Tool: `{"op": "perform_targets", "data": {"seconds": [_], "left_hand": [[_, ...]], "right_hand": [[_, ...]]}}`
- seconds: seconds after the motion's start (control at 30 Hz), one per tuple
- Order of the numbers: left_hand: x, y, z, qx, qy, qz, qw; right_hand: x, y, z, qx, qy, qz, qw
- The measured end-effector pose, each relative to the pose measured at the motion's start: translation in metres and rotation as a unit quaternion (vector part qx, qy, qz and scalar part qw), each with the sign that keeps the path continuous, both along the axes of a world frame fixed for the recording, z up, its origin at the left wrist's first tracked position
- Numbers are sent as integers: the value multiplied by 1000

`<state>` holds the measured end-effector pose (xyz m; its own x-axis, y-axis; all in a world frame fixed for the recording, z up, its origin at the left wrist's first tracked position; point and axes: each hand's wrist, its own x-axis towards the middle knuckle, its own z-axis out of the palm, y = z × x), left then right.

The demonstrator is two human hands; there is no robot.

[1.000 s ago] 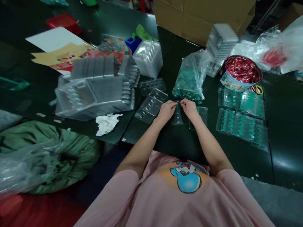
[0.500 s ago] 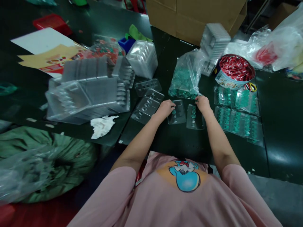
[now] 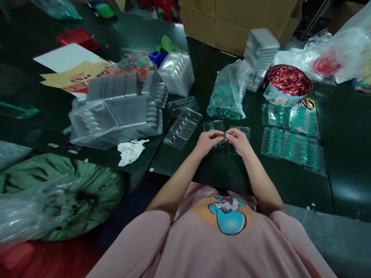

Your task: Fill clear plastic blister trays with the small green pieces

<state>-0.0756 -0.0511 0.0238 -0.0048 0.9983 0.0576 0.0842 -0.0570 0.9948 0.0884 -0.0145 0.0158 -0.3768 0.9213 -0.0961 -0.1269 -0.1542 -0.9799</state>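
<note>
My left hand (image 3: 211,139) and my right hand (image 3: 237,139) meet fingertip to fingertip, both closed in a pinch. Whatever lies between the fingers is too small to make out. Under my left hand is a clear plastic blister tray (image 3: 215,124) with green pieces in its cavities. A second blister tray (image 3: 245,132) lies partly covered by my right hand. Just beyond them rests a clear bag (image 3: 227,90) of small green translucent pieces. To the left, another clear blister tray (image 3: 183,129) lies flat, its cavities without green.
Filled green blister trays (image 3: 291,146) lie at right, below a round tin (image 3: 282,97) of red wrapped pieces and yellow-handled scissors (image 3: 310,102). Stacked clear trays (image 3: 116,119) and a white cloth (image 3: 131,152) are at left. A cardboard box (image 3: 237,23) stands behind.
My right hand has come left from the bag's lower corner. My left hand has moved slightly right, off the green pieces in the left tray, and the fingertips now meet.
</note>
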Motion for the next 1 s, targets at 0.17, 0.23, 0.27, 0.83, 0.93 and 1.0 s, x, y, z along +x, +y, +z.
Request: {"op": "perform_targets", "data": {"seconds": [0.17,0.23,0.27,0.83,0.93,1.0], "left_hand": [[-4,-23,-12,-35,-48,17,998],[-5,-36,-20,-41,-46,20,998],[-5,-43,-24,-48,-47,22,998],[-2,-53,-31,-111,-146,124,975],[-12,-32,-28,-93,-75,137,983],[-16,-18,-28,-82,7,137,987]], "right_hand": [[-2,-24,-9,-12,-9,47,999],[-3,-38,-13,-21,-22,76,997],[-3,-45,-15,-27,-26,87,995],[-28,-54,-25,-94,55,-60,992],[-31,-27,-26,8,-51,-30,998],[-34,-11,-26,74,-160,-21,984]]}}
